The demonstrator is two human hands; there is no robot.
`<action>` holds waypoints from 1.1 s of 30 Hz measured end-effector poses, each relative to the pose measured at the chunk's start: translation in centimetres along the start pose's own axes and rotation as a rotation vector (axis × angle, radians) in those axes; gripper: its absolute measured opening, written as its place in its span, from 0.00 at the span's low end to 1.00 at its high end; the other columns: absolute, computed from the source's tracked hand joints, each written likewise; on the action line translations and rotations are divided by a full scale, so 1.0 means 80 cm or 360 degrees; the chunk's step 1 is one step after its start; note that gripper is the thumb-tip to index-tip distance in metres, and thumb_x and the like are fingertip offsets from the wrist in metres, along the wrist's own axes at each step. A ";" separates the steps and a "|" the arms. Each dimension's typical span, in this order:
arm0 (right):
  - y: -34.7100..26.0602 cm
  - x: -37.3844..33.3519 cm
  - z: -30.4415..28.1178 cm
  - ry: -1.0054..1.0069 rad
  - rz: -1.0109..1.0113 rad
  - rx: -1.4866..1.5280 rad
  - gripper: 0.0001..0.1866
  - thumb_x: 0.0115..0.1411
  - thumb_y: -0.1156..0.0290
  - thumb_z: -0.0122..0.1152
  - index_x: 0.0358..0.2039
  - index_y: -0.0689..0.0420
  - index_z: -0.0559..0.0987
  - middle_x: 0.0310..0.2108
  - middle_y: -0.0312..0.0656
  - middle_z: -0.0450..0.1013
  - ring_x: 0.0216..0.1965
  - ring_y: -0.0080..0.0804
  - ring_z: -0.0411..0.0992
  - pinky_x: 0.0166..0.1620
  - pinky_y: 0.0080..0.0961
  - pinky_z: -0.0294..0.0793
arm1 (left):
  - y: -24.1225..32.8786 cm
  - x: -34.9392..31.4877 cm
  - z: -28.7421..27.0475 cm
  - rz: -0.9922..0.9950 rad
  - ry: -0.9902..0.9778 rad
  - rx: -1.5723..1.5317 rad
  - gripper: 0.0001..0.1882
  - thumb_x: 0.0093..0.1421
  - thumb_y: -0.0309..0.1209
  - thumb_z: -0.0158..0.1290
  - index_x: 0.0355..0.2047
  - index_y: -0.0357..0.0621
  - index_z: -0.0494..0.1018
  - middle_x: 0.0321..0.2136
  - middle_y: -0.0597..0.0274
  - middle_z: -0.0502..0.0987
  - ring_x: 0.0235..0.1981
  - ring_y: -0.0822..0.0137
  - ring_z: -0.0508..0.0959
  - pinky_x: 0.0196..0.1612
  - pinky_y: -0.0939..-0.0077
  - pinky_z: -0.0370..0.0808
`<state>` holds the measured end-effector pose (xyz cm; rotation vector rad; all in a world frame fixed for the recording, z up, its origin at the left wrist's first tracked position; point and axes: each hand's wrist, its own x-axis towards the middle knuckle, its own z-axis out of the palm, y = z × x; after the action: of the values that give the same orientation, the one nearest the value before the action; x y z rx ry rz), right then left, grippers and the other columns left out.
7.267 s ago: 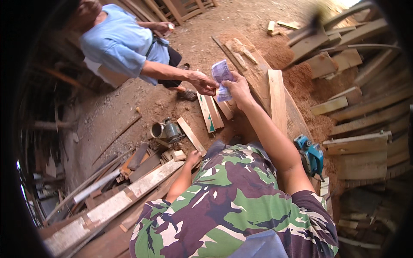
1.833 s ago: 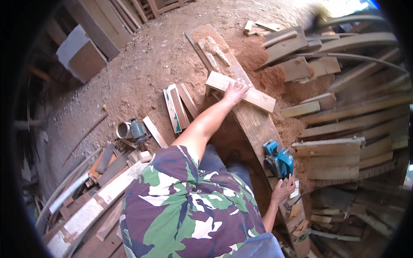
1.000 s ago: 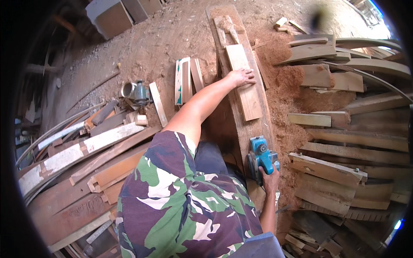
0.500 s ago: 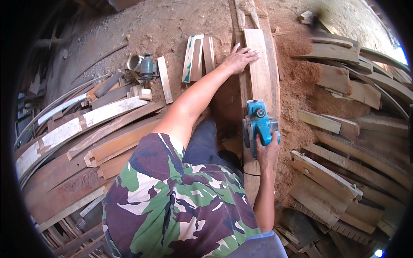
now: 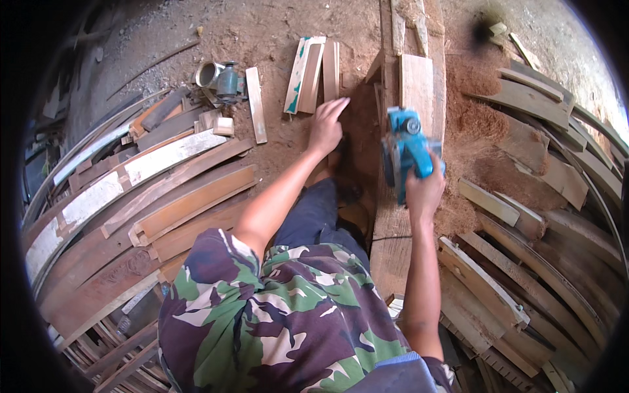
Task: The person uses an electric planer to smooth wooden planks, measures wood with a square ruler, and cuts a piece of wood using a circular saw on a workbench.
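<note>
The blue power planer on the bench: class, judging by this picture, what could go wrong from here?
1. The pale board might shift: the left hand is off it, and no clamp shows on its visible part.
2. The blue power planer could twist or jump, since only the right hand grips it.
3. The thin dark line, seemingly a cord, crossing the bench near the planer might snag.

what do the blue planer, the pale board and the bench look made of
Blue planer: probably a moulded plastic housing, from its even colour and smooth curves; its dark parts are too blurred to tell. Pale board: wood, apparently unvarnished, given its matte, faintly grained face. Bench: wood too, seemingly rough and unfinished, with a dull, brownish top.
</note>
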<state>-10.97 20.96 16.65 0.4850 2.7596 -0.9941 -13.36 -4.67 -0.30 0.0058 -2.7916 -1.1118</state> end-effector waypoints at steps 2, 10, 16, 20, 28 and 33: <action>-0.030 0.051 0.011 -0.0001 -0.0052 0.0002 0.24 0.60 0.74 0.65 0.58 0.58 0.80 0.42 0.61 0.82 0.46 0.55 0.83 0.50 0.42 0.79 | -0.050 -0.068 -0.013 -0.0170 -0.0048 0.0062 0.37 0.52 0.13 0.48 0.65 0.47 0.73 0.61 0.55 0.74 0.66 0.49 0.68 0.71 0.55 0.62; -0.124 0.291 0.052 0.0317 -0.0309 -0.0097 0.21 0.55 0.68 0.64 0.50 0.55 0.83 0.42 0.61 0.82 0.47 0.61 0.80 0.51 0.50 0.80 | -0.019 -0.083 -0.010 -0.0211 -0.0235 -0.0057 0.33 0.57 0.15 0.50 0.64 0.46 0.73 0.60 0.51 0.74 0.64 0.46 0.68 0.70 0.55 0.63; -0.070 0.241 0.037 0.0155 -0.0204 -0.0080 0.20 0.55 0.67 0.64 0.50 0.55 0.83 0.41 0.61 0.82 0.47 0.62 0.80 0.51 0.50 0.79 | 0.042 0.043 0.071 -0.0178 0.0057 -0.0518 0.21 0.75 0.34 0.44 0.63 0.44 0.74 0.59 0.48 0.75 0.64 0.48 0.70 0.70 0.57 0.61; 0.062 0.025 -0.014 0.0006 -0.0076 0.0187 0.27 0.61 0.74 0.65 0.61 0.60 0.77 0.52 0.61 0.79 0.53 0.54 0.80 0.55 0.44 0.78 | 0.080 0.082 0.134 -0.0325 -0.0058 -0.0471 0.33 0.74 0.53 0.45 0.73 0.54 0.63 0.71 0.30 0.54 0.72 0.33 0.56 0.74 0.45 0.53; 0.140 -0.139 -0.051 0.0018 0.0171 0.0186 0.33 0.55 0.83 0.64 0.64 0.54 0.77 0.43 0.62 0.82 0.46 0.53 0.84 0.48 0.40 0.81 | 0.098 0.082 0.174 -0.0185 0.0161 -0.0376 0.37 0.74 0.57 0.43 0.76 0.55 0.56 0.73 0.25 0.45 0.73 0.29 0.52 0.74 0.45 0.54; 0.089 -0.025 -0.035 0.0149 -0.0048 0.0138 0.31 0.55 0.82 0.64 0.62 0.55 0.78 0.38 0.60 0.83 0.41 0.54 0.84 0.46 0.42 0.81 | 0.103 0.076 0.171 -0.0258 0.0194 -0.0570 0.29 0.77 0.49 0.39 0.74 0.54 0.62 0.73 0.29 0.47 0.74 0.33 0.53 0.74 0.50 0.54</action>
<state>-6.68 27.42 15.18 0.5166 2.8232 -1.1296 -20.73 10.35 -3.71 0.2574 -2.4845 -1.5775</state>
